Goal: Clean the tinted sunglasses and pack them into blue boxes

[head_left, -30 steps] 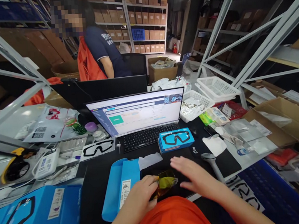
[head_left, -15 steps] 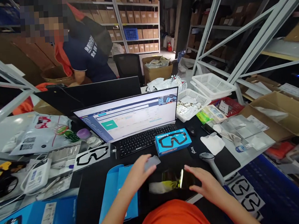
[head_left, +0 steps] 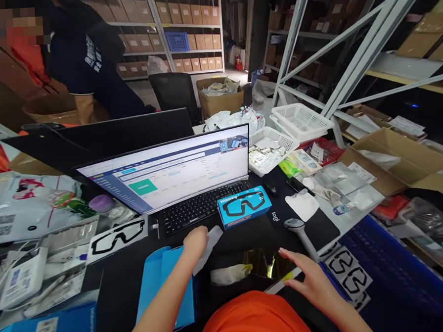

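Note:
My left hand (head_left: 194, 240) is closed in a pinch on a thin white cloth (head_left: 207, 242) lying on the black desk mat in front of the keyboard (head_left: 201, 206). My right hand (head_left: 309, 275) hovers open, fingers spread, just right of a pair of yellow-lensed glasses (head_left: 265, 263) that rest on the mat near my body. A small blue glasses box (head_left: 244, 206) sits beyond them, below the monitor (head_left: 165, 169). An opened flat blue carton (head_left: 161, 285) lies left of my left forearm.
A grey handheld scanner (head_left: 298, 229) stands right of the glasses. White baskets (head_left: 301, 119), packets and an open cardboard box (head_left: 403, 159) crowd the right side. Bags and boxes cover the left. A person in a dark shirt stands behind the monitors. Metal shelf struts cross overhead.
My left hand let go of the yellow glasses, moved forward and pinched the white cloth. The glasses now lie on the mat. My right hand drew back to the right.

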`<state>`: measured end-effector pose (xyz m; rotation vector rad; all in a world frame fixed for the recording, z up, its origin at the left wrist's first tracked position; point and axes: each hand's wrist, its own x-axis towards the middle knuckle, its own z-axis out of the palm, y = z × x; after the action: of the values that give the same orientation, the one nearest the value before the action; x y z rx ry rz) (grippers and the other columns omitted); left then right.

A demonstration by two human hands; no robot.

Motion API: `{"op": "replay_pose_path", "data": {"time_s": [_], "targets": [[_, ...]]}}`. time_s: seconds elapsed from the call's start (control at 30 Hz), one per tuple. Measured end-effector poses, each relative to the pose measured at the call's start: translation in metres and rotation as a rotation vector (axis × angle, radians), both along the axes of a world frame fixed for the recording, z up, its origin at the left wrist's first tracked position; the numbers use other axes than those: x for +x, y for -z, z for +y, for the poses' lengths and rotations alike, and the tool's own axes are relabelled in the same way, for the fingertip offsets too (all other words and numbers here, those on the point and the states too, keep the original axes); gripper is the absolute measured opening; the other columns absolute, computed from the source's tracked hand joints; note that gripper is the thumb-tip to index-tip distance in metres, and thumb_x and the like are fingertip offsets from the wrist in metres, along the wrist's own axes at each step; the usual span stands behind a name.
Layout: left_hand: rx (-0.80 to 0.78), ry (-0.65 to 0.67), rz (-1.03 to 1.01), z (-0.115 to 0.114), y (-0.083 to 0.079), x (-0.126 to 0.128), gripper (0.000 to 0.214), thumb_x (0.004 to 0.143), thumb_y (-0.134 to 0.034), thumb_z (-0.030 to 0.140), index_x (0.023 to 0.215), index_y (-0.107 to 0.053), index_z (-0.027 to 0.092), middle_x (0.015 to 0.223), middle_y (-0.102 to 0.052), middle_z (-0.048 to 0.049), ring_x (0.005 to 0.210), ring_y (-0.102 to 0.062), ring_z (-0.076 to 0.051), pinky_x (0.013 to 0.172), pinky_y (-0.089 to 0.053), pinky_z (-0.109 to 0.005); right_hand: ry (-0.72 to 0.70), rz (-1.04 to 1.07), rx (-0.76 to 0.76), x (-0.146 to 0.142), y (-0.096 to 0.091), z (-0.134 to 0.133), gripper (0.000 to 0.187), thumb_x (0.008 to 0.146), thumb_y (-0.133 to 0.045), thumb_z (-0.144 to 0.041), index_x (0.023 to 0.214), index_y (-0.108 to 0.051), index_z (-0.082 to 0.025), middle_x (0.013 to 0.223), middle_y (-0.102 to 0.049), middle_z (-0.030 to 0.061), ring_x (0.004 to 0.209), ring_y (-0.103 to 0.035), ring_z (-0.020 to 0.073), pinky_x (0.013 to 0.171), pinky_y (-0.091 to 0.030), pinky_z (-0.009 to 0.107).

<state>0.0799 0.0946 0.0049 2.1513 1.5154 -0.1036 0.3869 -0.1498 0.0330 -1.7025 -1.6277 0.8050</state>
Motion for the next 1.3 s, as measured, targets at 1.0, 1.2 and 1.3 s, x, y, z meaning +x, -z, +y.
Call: {"op": "replay_pose_path", "data": {"time_s": [1.0,1.2,1.3], "targets": [[-0.348,0.19,-0.883,-0.127,-0.108,-0.08,0.036,0.086,-0.068,0.05,0.084,-0.079,0.017,0.096,-0.078,-0.0128,0.089,-0.071,-0.024,0.08,-0.053,-0.029,-0.464,-0.127,0.319,-0.026,-0.124,0.054,0.064,0.085,-0.066,-0.004,0.142,-0.05,-0.029,0.139,-0.063,0.0059,0.132,-0.056,0.021,0.114,-0.044,0.041],[-0.372,0.23,-0.854,-0.131,-0.104,-0.068,0.048,0.091,-0.057,0.058,0.093,-0.08,0.016,0.096,-0.078,-0.0111,0.09,-0.07,-0.023,0.078,-0.05,-0.027,-0.69,-0.168,0.204,-0.044,-0.143,0.063,0.074,0.081,-0.064,0.004,0.146,-0.046,-0.028,0.143,-0.06,0.006,0.134,-0.052,0.0199,0.116,-0.042,0.04],[-0.393,0.206,-0.873,-0.136,-0.097,-0.063,0.056,0.091,-0.053,0.062,0.087,-0.08,0.014,0.085,-0.077,-0.0094,0.079,-0.068,-0.021,0.07,-0.047,-0.025,-0.765,-0.202,0.158,-0.054,-0.151,0.07,0.081,0.078,-0.061,0.008,0.148,-0.043,-0.029,0.141,-0.06,0.0059,0.132,-0.053,0.0191,0.112,-0.045,0.037]]}}
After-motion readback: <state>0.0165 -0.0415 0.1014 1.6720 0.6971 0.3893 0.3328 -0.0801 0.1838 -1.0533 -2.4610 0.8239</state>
